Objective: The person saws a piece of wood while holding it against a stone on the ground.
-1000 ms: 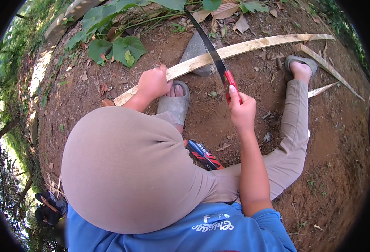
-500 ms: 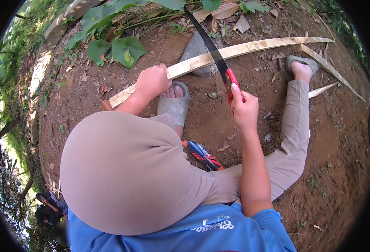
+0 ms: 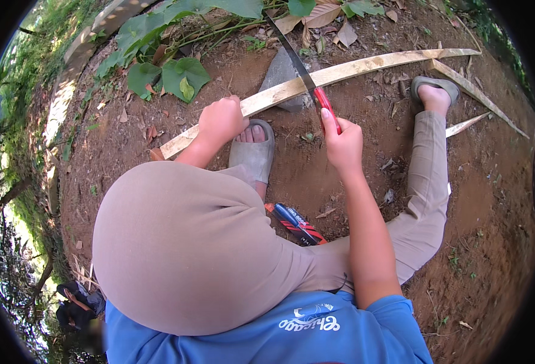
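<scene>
A long pale wooden strip (image 3: 370,64) runs from the lower left up to the far right, crossing a flat grey stone (image 3: 279,76). My left hand (image 3: 222,121) is closed round its left part, just beside my sandalled left foot (image 3: 252,145). In my right hand (image 3: 344,147) is the red handle of a hand saw (image 3: 291,56), the thumb lying along the handle. The saw's dark blade lies across the strip by the stone, its far end among the leaves. Whether its teeth have cut into the wood cannot be made out.
A blue, red and black packaged item (image 3: 294,223) lies on the soil between my legs. Thinner wood pieces (image 3: 480,94) rest near my right foot (image 3: 435,97). Broad green leaves (image 3: 185,79) grow at the far side. Another person (image 3: 79,303) is at the lower left.
My right hand has moved forward and slightly left with the saw, bringing the handle closer to the strip. My left hand keeps its grip in nearly the same place.
</scene>
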Action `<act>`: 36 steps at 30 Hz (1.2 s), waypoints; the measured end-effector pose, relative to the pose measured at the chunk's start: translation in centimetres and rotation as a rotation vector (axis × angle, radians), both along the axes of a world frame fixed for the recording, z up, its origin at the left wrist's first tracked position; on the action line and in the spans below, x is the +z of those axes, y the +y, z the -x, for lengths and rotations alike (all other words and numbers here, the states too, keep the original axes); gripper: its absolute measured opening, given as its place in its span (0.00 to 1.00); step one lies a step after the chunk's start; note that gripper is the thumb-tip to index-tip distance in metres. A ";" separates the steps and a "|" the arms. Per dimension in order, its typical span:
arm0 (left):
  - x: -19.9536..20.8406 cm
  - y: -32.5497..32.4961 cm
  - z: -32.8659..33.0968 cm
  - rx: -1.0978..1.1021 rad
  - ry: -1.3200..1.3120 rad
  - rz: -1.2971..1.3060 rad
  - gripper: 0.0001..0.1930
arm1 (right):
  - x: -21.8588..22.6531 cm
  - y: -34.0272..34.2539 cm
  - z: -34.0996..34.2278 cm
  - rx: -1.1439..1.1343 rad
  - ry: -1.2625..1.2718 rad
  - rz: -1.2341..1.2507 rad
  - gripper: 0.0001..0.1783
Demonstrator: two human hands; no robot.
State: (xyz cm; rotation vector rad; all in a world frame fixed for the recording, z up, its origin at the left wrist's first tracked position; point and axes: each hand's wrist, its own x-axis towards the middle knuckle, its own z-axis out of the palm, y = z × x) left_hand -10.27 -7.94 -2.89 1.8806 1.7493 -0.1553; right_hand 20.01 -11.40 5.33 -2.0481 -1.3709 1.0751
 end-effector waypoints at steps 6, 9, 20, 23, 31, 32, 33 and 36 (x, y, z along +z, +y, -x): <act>0.0 -0.1 -0.1 0.027 -0.002 0.026 0.23 | 0.3 -0.5 -0.9 0.010 0.013 0.017 0.39; -0.2 -0.1 -0.1 0.037 -0.005 0.014 0.23 | 0.5 -1.2 -1.5 -0.003 -0.005 0.035 0.40; -0.7 -0.2 0.3 -0.028 -0.003 -0.027 0.23 | 0.2 -1.0 -2.7 -0.068 0.040 0.076 0.39; -0.7 -0.1 0.1 -0.028 0.012 -0.003 0.24 | 0.5 -0.9 -2.7 -0.029 0.039 0.076 0.40; 0.1 -0.5 -0.3 -0.003 0.051 0.068 0.28 | 2.5 -3.0 -3.2 -0.038 0.019 0.124 0.40; 0.1 -0.6 -0.3 -0.002 0.046 0.063 0.29 | 2.7 -3.1 -3.2 -0.033 -0.003 0.141 0.40; 0.1 -0.6 -0.2 -0.002 0.043 0.050 0.29 | 2.8 -3.0 -3.3 -0.041 0.024 0.116 0.40; -0.2 -0.6 -0.2 -0.016 0.049 0.032 0.28 | 3.2 -3.1 -3.1 -0.062 0.034 0.109 0.39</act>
